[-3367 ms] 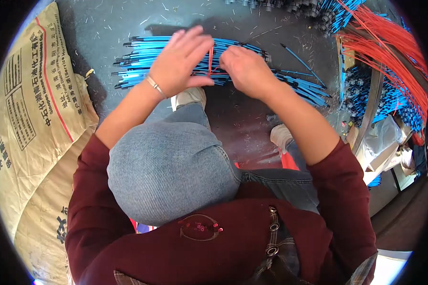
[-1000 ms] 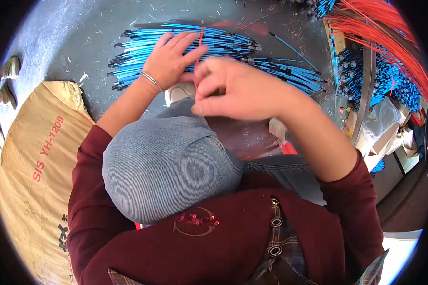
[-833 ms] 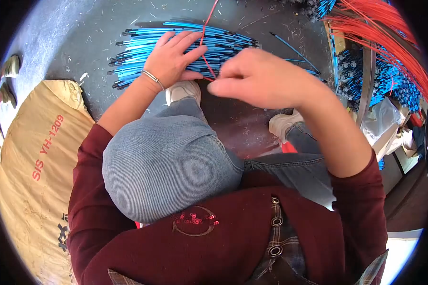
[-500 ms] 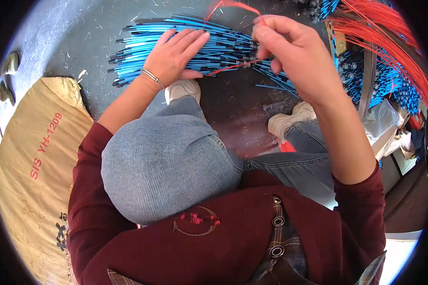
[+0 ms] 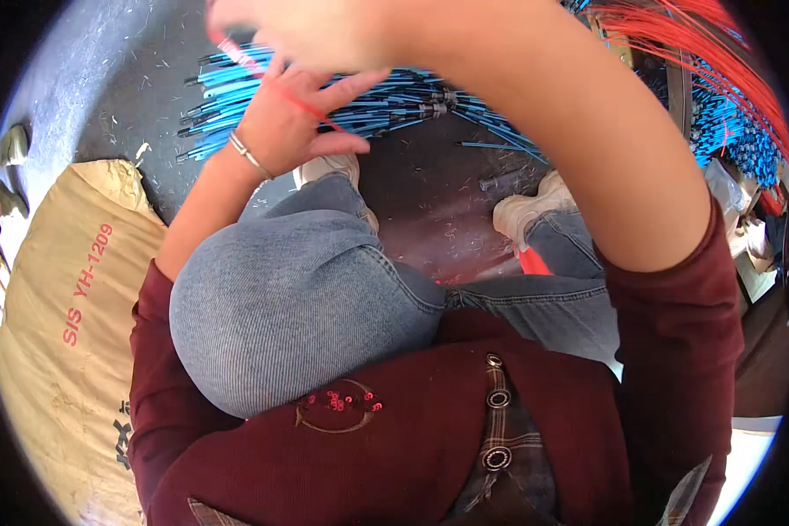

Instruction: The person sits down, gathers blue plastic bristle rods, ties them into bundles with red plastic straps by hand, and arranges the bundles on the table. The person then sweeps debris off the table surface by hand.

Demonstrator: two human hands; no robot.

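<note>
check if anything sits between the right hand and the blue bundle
Yes, from this view: the left hand lies across the blue bundle, partly beneath the right hand, and the red strip crosses the left hand's back. Nothing else shows between them, though the right hand hides part of the bundle.

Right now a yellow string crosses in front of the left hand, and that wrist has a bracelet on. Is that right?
Not quite: the string is red, not yellow, as the head view shows. It does cross in front of the left hand, and that wrist does have a bracelet on.
</note>
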